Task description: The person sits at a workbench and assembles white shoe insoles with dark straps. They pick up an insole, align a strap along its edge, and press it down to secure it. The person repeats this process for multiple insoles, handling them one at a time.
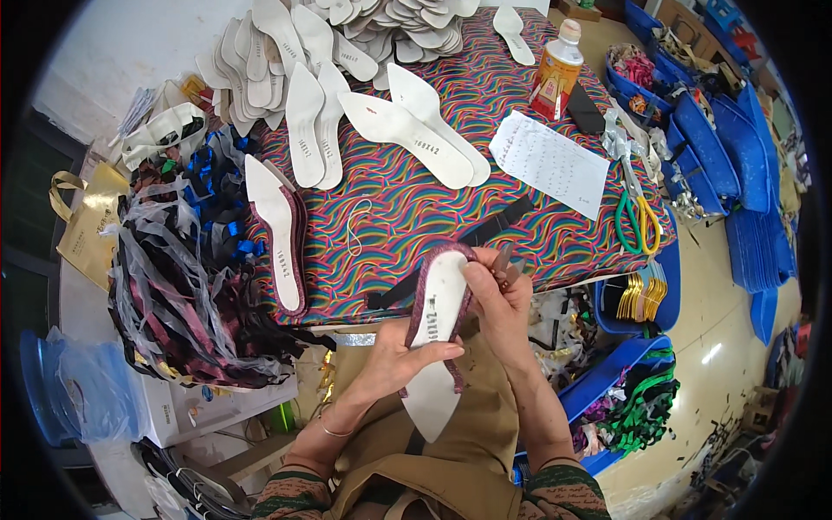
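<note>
A pointed white shoe insole [439, 299] with a dark red strip around its heel and sides is held up over my lap, heel away from me. My left hand [394, 368] is closed around its narrow middle, thumb across the face. At the heel, my right hand [503, 303] pinches the edge, thumb on top. A greyish, shiny piece [509, 262] shows by the right fingers; I cannot make out what it is. On the table to the left lies a small stack of red-edged insoles [282, 227]. A black strip [494, 223] lies behind the held insole.
Plain white insoles [407, 143] spread across the patterned table [555, 243], with a big heap at the back. A paper sheet [550, 165], a bottle [556, 74] and green-and-yellow-handled scissors [637, 204] are at right. Fabric strips [186, 286] hang at left; blue bins [702, 143] stand right.
</note>
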Motion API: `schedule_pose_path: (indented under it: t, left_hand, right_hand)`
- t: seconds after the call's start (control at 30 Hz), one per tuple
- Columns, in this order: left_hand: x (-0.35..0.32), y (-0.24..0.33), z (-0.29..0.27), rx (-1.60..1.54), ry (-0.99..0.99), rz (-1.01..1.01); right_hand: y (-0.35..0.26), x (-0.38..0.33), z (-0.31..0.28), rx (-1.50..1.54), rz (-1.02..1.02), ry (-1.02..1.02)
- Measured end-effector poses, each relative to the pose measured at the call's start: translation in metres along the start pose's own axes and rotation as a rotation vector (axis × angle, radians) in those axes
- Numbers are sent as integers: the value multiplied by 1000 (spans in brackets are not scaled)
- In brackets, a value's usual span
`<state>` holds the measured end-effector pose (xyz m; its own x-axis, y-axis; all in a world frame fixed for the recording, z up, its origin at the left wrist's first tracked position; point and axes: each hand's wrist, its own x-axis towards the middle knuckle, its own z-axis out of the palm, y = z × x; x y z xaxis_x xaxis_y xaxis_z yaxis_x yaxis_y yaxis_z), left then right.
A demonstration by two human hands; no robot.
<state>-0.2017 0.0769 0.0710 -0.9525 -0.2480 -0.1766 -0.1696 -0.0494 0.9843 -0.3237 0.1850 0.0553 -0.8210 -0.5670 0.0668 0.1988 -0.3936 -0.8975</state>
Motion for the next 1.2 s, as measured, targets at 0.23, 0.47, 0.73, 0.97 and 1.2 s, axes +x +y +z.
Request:
schedule_pose_path:
  t: [0.23, 0.47, 0.73, 0.97, 1.2]
  left_hand:
    - [23, -5, 16, -1059, -404, -113]
    - [20, 3, 14, -1030, -342, -182]
    - [12, 7, -13, -520, -264, -116]
    - [10, 9, -23, -356, -203, -100]
    - [16, 24, -27, -299, 116, 56]
  right_hand:
    - [15, 17, 9, 370, 200, 31]
    - [13, 22, 5, 436, 188, 28]
    - [0, 16, 5, 145, 173, -67]
    - [15, 11, 16, 79, 130, -5]
    - [34, -56, 32, -13, 216, 50]
